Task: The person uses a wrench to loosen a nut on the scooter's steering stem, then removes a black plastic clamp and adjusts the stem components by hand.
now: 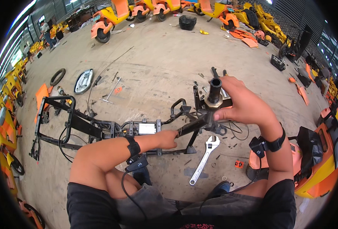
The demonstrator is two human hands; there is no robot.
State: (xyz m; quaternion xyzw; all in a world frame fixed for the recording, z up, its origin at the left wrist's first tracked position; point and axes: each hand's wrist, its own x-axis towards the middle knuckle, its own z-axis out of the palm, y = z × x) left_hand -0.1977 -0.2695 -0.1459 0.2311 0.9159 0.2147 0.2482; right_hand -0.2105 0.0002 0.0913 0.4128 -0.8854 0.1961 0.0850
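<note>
My left hand (166, 139) is closed on the lower part of a sloping black frame tube (192, 126), its fingertips partly hidden. My right hand (237, 103) wraps round the head of the black scooter frame (85, 129), thumb on the near side just below a large brass-coloured nut (213, 102) on an upright hollow steering tube (214, 89); its fingers go behind, partly hidden. A silver adjustable wrench (204, 160) lies on the floor below the frame head. A white plate or box (146, 128) sits in the middle of the frame.
Orange-and-yellow scooter bodies (318, 152) stand close at my right, others along the left and back. On the floor (146, 65) are a tyre (57, 77), a silver tray-like part (83, 81), a T-handle tool (111, 91) and black crates (187, 22). Other people (46, 32) are in the distance.
</note>
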